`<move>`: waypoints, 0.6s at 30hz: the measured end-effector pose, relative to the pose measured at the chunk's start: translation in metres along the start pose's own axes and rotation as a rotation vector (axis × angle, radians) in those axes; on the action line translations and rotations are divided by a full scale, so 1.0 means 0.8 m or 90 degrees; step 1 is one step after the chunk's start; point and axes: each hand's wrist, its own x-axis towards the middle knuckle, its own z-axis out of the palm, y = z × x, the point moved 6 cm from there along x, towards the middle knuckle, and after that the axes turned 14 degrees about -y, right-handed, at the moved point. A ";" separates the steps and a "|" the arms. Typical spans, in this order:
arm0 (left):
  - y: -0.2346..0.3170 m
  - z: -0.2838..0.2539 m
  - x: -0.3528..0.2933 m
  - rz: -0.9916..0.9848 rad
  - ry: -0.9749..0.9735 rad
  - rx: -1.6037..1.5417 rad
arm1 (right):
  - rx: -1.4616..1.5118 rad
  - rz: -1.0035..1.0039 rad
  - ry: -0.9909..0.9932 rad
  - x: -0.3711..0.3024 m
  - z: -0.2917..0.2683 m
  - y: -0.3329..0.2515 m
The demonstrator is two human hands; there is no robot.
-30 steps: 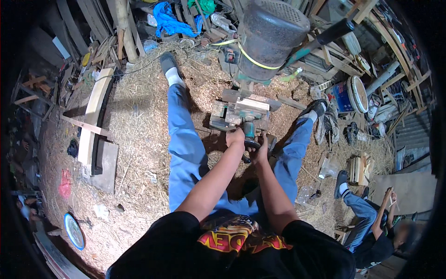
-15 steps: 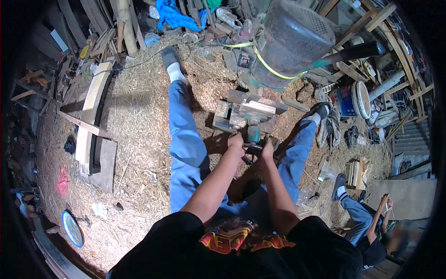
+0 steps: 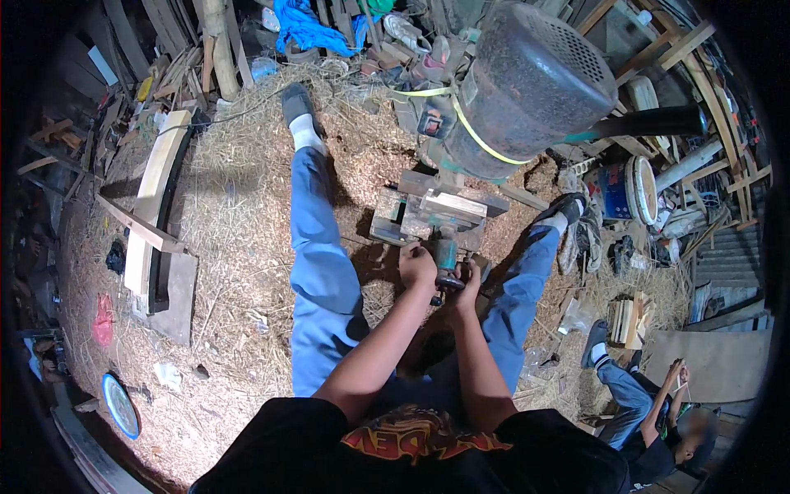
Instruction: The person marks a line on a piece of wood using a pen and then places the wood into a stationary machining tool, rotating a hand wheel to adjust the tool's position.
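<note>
Between my spread legs, a low vise [image 3: 395, 221] stands on the ground, its metal worn and grey. A pale wood block [image 3: 454, 206] sits in its top. From its near end a green cylindrical part [image 3: 445, 253] sticks out towards me, with a dark handle [image 3: 450, 281] at its tip. My left hand [image 3: 418, 267] is closed beside the left of this green part, its fingers partly hidden. My right hand [image 3: 467, 284] curls round the handle's right side.
Beyond the vise looms a large dark machine housing [image 3: 527, 90] with a yellow cord and a black lever [image 3: 650, 122]. A long curved plank [image 3: 156, 198] lies at left. Straw and shavings cover the floor. Another person [image 3: 658, 412] sits at lower right, holding something thin.
Both hands have shifted about the vise handle: the left slightly forward, the right nearer to me and left. The handle has turned. The whole view has shifted a little.
</note>
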 end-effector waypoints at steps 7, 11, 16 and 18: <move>-0.024 0.000 0.011 0.037 0.006 -0.028 | -0.034 -0.032 0.272 -0.020 0.001 0.004; -0.015 0.011 0.020 0.082 0.012 -0.010 | -0.041 -0.044 0.256 -0.003 -0.021 0.006; 0.053 0.003 -0.005 0.128 -0.009 0.358 | 0.017 0.041 0.089 -0.006 -0.001 0.000; 0.067 0.013 -0.022 0.091 -0.043 0.369 | 0.065 0.019 0.026 -0.005 -0.007 0.001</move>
